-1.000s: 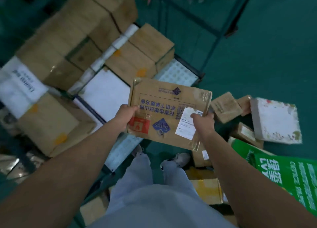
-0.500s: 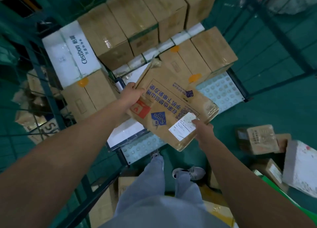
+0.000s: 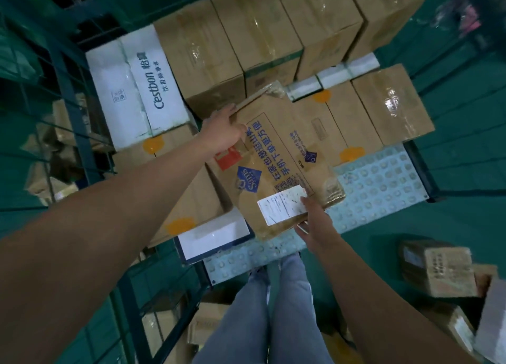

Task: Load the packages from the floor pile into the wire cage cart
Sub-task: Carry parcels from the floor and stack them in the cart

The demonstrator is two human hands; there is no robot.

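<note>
Head view, looking straight down: both arms are stretched out over the wire cage cart (image 3: 68, 95), and between the hands sits a flat brown cardboard package with blue print, a red patch and a white shipping label (image 3: 276, 166). It's tilted, one long edge raised, hovering over the brown cartons already stacked inside. Left hand (image 3: 223, 132) grips the far upper edge, fingers curled over the rim. Right hand (image 3: 315, 221) takes the near corner by the label, thumb on top and fingers tucked underneath, a pinching hold. Below the package I can see the cart's pale blue studded floor panel (image 3: 383, 188), bare on the right side. A white carton with "Cestbon" lettering (image 3: 137, 89) stands at the cart's left, tall taped brown boxes (image 3: 260, 32) run along the back. Down on the green floor to the right, a small pile of brown parcels (image 3: 438, 270) lies beside the person's blue-jeaned legs (image 3: 279, 309).
</note>
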